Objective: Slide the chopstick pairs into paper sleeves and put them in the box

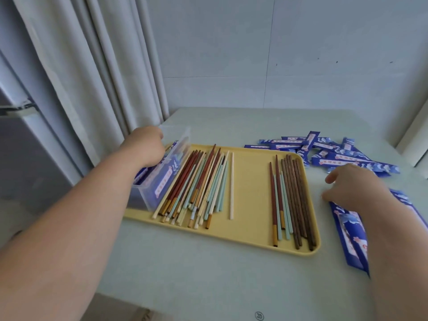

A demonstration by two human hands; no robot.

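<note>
A clear plastic box (183, 139) stands on the left end of a yellow tray (250, 181) and holds blue sleeved pairs (164, 181). My left hand (144, 144) reaches down into the box from above, and its fingers are hidden behind the hand. A mixed pile of loose chopsticks (199, 186) lies beside the box. A smaller group of chopsticks (289, 200) lies at the tray's right end. My right hand (354, 187) hovers with relaxed, spread fingers over blue paper sleeves (352, 230) on the table, right of the tray.
A heap of blue paper sleeves (335, 154) lies on the pale green table behind the tray's right corner. One white chopstick (231, 186) lies alone mid-tray. Curtains hang at the left, and a wall stands close behind the table.
</note>
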